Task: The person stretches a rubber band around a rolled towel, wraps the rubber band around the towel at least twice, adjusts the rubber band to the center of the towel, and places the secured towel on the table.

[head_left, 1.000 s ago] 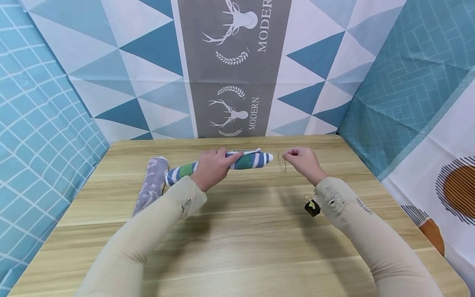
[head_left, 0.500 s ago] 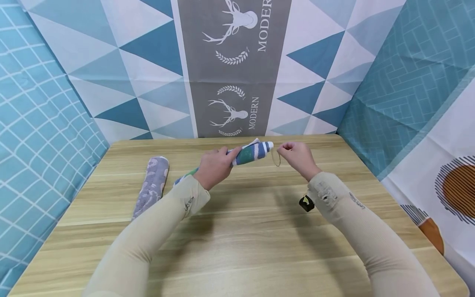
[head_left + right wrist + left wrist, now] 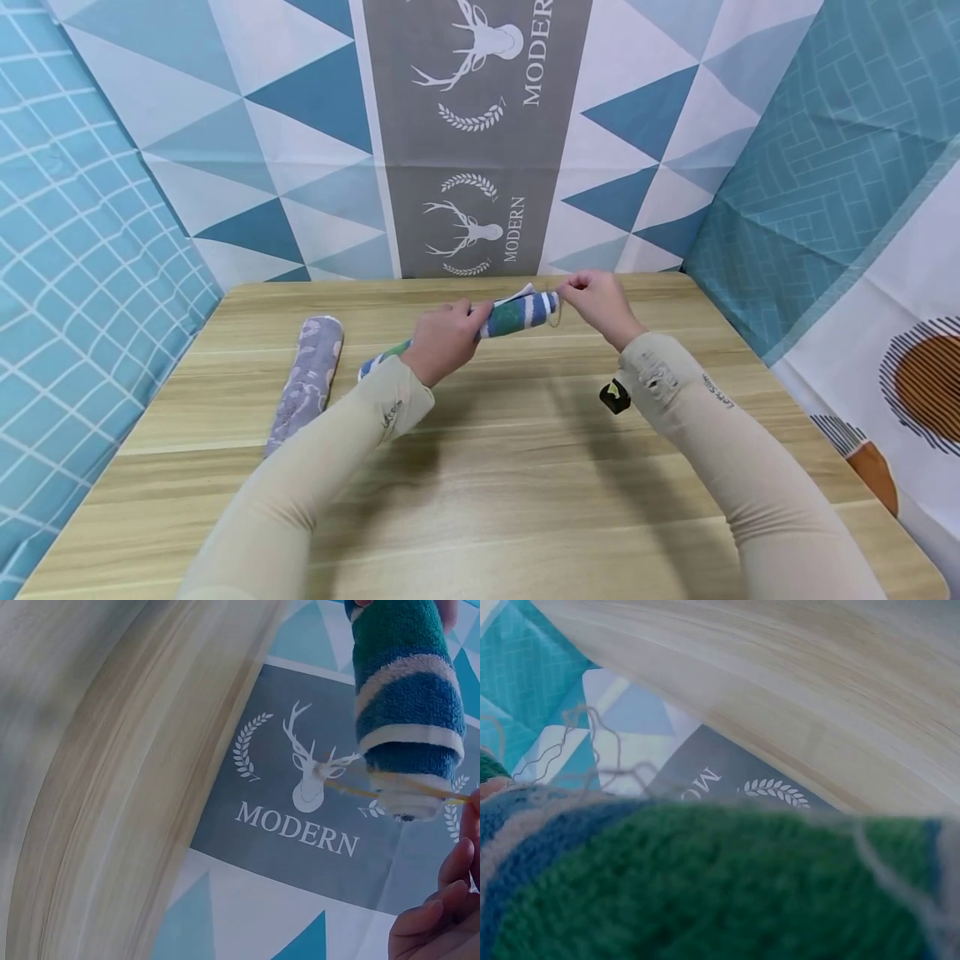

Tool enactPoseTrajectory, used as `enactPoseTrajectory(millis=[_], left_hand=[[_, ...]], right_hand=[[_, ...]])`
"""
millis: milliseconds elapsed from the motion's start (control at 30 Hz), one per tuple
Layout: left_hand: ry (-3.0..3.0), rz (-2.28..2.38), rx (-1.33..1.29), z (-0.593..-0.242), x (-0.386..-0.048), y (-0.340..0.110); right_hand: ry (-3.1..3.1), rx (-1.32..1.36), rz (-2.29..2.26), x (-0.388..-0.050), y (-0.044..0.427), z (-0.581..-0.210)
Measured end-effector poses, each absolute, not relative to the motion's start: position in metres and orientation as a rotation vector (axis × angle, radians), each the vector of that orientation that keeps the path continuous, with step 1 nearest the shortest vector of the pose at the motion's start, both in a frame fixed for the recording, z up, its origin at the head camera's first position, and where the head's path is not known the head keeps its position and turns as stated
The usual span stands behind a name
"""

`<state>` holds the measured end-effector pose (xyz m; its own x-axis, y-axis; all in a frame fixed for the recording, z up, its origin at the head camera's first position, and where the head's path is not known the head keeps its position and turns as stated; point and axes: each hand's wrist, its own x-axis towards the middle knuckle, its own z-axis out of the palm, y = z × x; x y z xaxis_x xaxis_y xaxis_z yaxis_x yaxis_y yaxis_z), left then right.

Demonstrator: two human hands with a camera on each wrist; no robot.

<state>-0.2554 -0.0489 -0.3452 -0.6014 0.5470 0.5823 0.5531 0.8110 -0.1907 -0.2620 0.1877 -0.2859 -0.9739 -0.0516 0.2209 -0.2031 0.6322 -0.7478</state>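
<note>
The left hand [image 3: 447,340] grips a rolled towel [image 3: 517,314] with blue, green and white stripes, its right end lifted. In the left wrist view the towel's green part [image 3: 705,885] fills the bottom. At the towel's right end, the right hand [image 3: 602,307] pinches a thin rubber band [image 3: 555,313]. The right wrist view has the band [image 3: 451,796] stretched around or across the white end of the towel [image 3: 409,697], held by the fingers of the right hand [image 3: 442,900].
A grey patterned rolled towel [image 3: 306,379] lies at the left of the wooden table [image 3: 480,500]. A small black object [image 3: 615,397] with a yellow-green mark sits beside the right sleeve. Patterned cloths [image 3: 637,108] hang behind and at both sides.
The right hand has moved left with the rubber band, which has come to the towel's end. The left hand has shifted slightly right, and the towel's right end has risen off the table.
</note>
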Motion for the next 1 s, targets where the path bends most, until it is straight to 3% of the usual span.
enactPoseTrajectory(millis=[667, 1000], left_hand=[[-2.338, 0.096, -0.802, -0.345, -0.253, -0.036], [-2.263, -0.11, -0.716, -0.349, -0.257, -0.037]], right_hand=[[-2.765, 0.33, 1.174, -0.259, 0.173, -0.282], [-2.734, 0.35, 1.14, -0.258, 0.171, -0.288]])
